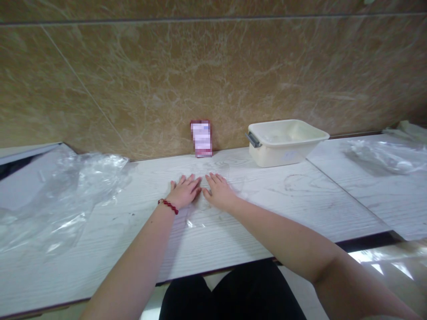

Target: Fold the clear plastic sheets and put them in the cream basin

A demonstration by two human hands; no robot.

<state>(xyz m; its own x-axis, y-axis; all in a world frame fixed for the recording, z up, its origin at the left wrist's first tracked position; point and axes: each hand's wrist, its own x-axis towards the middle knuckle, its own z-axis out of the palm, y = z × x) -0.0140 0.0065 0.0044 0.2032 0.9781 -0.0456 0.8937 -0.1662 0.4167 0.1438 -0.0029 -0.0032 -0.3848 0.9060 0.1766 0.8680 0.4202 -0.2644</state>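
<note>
A clear plastic bag (196, 218) lies flat on the white wood-grain table (140, 249); its outline is hard to make out. My left hand (185, 191), with a red bead bracelet (168, 205) at the wrist, rests palm down on it, fingers stretched out. Beside it, thumbs nearly meeting, my right hand (218, 191) also lies flat with its fingers extended. Neither hand grips anything. Just beyond them a phone-sized card or device (202, 138) with a red edge leans against the wall, its face blurred out.
A cream plastic tub (273, 153) with a grey handle stands at the back right. Crumpled clear plastic bags (76, 195) spread over the left side. More clear plastic (393, 155) lies at the far right. A brown marbled wall (216, 75) closes off the back.
</note>
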